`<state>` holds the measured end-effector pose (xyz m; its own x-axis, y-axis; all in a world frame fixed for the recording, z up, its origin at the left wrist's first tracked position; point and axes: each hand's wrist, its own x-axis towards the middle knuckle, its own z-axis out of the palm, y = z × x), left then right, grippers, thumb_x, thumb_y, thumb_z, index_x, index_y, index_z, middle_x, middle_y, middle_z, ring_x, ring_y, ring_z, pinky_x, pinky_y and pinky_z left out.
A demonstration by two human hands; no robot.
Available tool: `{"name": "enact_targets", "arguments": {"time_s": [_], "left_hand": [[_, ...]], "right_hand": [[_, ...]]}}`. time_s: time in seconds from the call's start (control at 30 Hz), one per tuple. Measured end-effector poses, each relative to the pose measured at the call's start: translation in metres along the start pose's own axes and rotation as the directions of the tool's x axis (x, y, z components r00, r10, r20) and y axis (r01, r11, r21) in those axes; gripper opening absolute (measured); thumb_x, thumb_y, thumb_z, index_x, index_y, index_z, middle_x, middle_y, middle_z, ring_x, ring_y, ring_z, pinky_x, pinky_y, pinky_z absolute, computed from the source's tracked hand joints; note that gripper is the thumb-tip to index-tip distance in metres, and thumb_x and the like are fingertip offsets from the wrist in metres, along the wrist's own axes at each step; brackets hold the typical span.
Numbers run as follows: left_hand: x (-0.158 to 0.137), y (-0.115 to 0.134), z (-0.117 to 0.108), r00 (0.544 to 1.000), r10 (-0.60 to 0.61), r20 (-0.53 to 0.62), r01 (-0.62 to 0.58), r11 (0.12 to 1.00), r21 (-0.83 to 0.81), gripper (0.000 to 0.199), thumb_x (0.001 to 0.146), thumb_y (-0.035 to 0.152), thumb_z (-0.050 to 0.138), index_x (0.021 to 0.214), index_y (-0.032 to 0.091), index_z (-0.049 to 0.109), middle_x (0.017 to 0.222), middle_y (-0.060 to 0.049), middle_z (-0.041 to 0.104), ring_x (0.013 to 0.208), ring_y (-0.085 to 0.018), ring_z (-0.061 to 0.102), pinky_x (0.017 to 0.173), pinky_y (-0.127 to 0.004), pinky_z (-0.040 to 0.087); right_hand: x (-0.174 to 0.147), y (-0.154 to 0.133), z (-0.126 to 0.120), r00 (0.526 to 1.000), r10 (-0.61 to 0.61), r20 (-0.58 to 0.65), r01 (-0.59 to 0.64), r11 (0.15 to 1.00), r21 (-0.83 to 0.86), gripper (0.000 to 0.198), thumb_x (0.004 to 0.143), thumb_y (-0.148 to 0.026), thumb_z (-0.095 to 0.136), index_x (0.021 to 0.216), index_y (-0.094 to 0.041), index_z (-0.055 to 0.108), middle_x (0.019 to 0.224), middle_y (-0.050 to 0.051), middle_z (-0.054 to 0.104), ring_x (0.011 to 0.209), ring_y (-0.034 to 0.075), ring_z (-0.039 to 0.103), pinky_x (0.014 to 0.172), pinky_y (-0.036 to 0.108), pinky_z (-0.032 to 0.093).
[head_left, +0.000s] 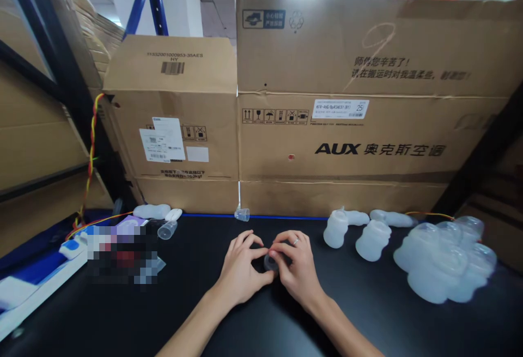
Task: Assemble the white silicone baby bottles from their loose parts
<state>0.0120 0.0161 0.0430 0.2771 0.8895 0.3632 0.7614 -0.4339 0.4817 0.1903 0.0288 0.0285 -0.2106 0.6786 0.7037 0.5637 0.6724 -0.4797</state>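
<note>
Forearms [200,321] run off the bottom edge. Left hand [244,270] and right hand [297,270] both have their grip pinched on a small clear plastic piece [269,262] between them, mostly covered, can't tell if it's touching the black counter [183,291]. Clutter [122,253] at left is pixelated out; frosted plastic containers [433,278] at right overlap, hard to count.

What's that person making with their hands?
I can't say what it's for, but a person has both hands together over a black table. The left hand and right hand have their fingers on a small clear piece, mostly hidden from view. To the right, two whitish containers sit beside a cluster of similar ones. A clear cup lies by the cardboard behind.
</note>
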Motion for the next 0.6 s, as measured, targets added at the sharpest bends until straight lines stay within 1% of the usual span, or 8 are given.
{"name": "enact_targets", "arguments": {"time_s": [0.07,0.17,0.2,0.27,0.33,0.37,0.47,0.6], "left_hand": [[-0.001,0.001,-0.001,1.000,0.019,-0.002,-0.019,1.000,0.006,0.029,0.075,0.030,0.082,0.102,0.040,0.082,0.116,0.000,0.071,0.135,-0.035,0.051,0.112,-0.055,0.043],[-0.005,-0.005,-0.001,1.000,0.025,-0.001,-0.025,1.000,0.013,0.035,0.079,0.028,0.077,0.114,0.034,0.078,0.123,-0.003,0.069,0.135,-0.033,0.051,0.113,-0.054,0.043],[-0.006,-0.008,0.000,1.000,0.016,0.004,-0.016,1.000,0.006,0.041,0.080,0.030,0.077,0.121,0.032,0.075,0.128,-0.005,0.068,0.136,-0.033,0.051,0.114,-0.054,0.044],[-0.008,-0.014,0.000,1.000,-0.015,0.017,0.015,1.000,-0.012,0.060,0.077,0.041,0.082,0.133,0.029,0.067,0.139,-0.009,0.062,0.136,-0.034,0.051,0.113,-0.054,0.045],[-0.010,-0.020,-0.001,0.999,-0.040,0.014,0.040,0.999,0.010,0.074,0.074,0.053,0.084,0.139,0.024,0.063,0.142,-0.013,0.060,0.135,-0.036,0.052,0.112,-0.054,0.047],[-0.010,-0.022,-0.003,0.999,-0.045,0.007,0.044,0.998,0.035,0.074,0.075,0.055,0.083,0.139,0.023,0.063,0.141,-0.013,0.061,0.134,-0.035,0.054,0.111,-0.054,0.048],[-0.011,-0.028,-0.010,0.999,-0.043,-0.025,0.046,0.992,0.116,0.055,0.082,0.052,0.077,0.128,0.022,0.070,0.132,-0.012,0.067,0.128,-0.033,0.058,0.109,-0.052,0.049],[-0.014,-0.045,-0.023,0.992,-0.067,-0.104,0.086,0.979,0.185,0.042,0.090,0.041,0.070,0.126,0.020,0.070,0.131,-0.012,0.066,0.132,-0.034,0.055,0.114,-0.054,0.042]], "right_hand": [[-0.001,-0.002,0.001,0.999,0.052,-0.002,-0.052,0.998,0.027,0.016,0.094,-0.017,0.059,0.086,-0.025,0.071,0.097,0.005,0.070,0.096,0.025,0.060,0.090,0.045,0.042],[-0.001,0.001,0.004,0.983,0.169,0.068,-0.175,0.980,0.097,0.016,0.097,-0.026,0.059,0.086,-0.024,0.070,0.097,0.006,0.069,0.094,0.024,0.063,0.087,0.042,0.047],[0.000,0.004,0.005,0.977,0.195,0.087,-0.204,0.972,0.114,0.017,0.098,-0.029,0.058,0.088,-0.024,0.070,0.097,0.006,0.068,0.093,0.024,0.063,0.087,0.041,0.048],[0.001,0.012,0.005,0.970,0.218,0.106,-0.230,0.965,0.126,0.019,0.100,-0.033,0.056,0.091,-0.024,0.070,0.096,0.007,0.068,0.093,0.024,0.065,0.087,0.039,0.050],[0.002,0.021,0.003,0.967,0.223,0.121,-0.237,0.964,0.122,0.020,0.100,-0.036,0.056,0.093,-0.023,0.070,0.096,0.007,0.069,0.093,0.025,0.066,0.088,0.041,0.050],[0.002,0.025,0.001,0.966,0.225,0.131,-0.240,0.963,0.120,0.020,0.100,-0.037,0.056,0.094,-0.024,0.070,0.097,0.007,0.070,0.093,0.026,0.066,0.089,0.042,0.050],[0.000,0.035,-0.005,0.961,0.231,0.153,-0.249,0.961,0.117,0.022,0.101,-0.039,0.054,0.100,-0.024,0.070,0.100,0.008,0.071,0.097,0.027,0.067,0.091,0.044,0.050],[-0.002,0.040,-0.010,0.959,0.229,0.170,-0.251,0.959,0.127,0.024,0.101,-0.038,0.052,0.111,-0.024,0.068,0.107,0.009,0.072,0.101,0.028,0.067,0.094,0.045,0.051]]}}
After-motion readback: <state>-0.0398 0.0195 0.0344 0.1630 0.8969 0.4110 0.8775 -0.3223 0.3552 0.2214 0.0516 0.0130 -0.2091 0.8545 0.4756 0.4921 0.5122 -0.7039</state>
